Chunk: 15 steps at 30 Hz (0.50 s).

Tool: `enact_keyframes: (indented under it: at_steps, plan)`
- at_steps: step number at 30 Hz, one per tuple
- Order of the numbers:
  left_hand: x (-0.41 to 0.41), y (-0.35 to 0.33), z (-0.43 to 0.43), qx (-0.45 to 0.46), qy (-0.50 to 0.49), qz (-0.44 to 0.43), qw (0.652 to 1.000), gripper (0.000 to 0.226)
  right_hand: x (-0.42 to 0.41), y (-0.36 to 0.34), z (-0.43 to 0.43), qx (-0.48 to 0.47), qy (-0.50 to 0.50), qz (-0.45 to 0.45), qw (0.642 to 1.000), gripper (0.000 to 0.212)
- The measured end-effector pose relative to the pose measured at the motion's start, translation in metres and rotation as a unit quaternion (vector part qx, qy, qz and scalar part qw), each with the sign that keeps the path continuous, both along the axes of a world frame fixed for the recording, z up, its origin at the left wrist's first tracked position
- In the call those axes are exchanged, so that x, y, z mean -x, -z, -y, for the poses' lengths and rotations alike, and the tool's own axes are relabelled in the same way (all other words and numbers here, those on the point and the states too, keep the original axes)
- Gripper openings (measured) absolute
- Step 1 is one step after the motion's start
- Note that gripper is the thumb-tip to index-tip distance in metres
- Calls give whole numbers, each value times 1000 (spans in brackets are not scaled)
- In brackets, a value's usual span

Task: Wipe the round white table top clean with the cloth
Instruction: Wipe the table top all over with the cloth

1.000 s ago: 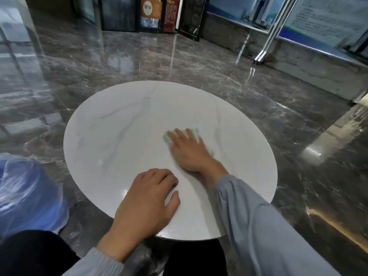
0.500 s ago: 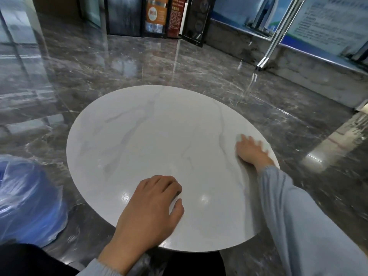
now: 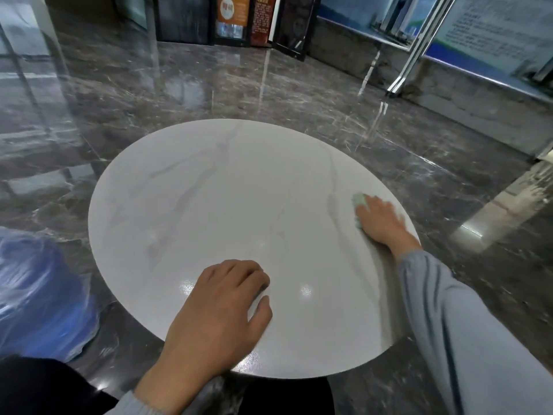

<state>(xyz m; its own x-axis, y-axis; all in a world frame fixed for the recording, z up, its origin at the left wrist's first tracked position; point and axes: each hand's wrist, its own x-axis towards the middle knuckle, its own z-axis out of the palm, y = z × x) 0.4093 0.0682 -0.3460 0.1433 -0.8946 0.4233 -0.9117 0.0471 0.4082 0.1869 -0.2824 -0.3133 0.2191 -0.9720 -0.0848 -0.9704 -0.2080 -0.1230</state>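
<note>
The round white table top [image 3: 215,205] with faint grey veins fills the middle of the view. My right hand [image 3: 381,221] lies flat near the table's right edge, pressing down a pale green cloth [image 3: 360,203]; only the cloth's left corner shows past my fingers. My left hand [image 3: 221,313] rests palm down on the near part of the table, fingers curled, holding nothing.
Glossy dark marble floor [image 3: 179,94] surrounds the table. A blue plastic-wrapped object [image 3: 36,292] stands on the floor at the left. Dark display panels [image 3: 233,19] and a low wall with a metal post [image 3: 413,55] are at the back.
My right hand slid the cloth from the table's middle to its right edge, and now sits slightly back inward there. My left hand stayed in place.
</note>
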Motion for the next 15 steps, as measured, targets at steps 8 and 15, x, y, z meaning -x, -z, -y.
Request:
enact_keyframes:
  at_steps: [8,15]
  plan:
    - [0,0,1,-5,0,7,1000,17,-78,-10,-40,-55,-43,12,997,57]
    - [1,-1,3,-14,-3,8,1000,19,-130,-1,-131,-42,-311,20,949,56]
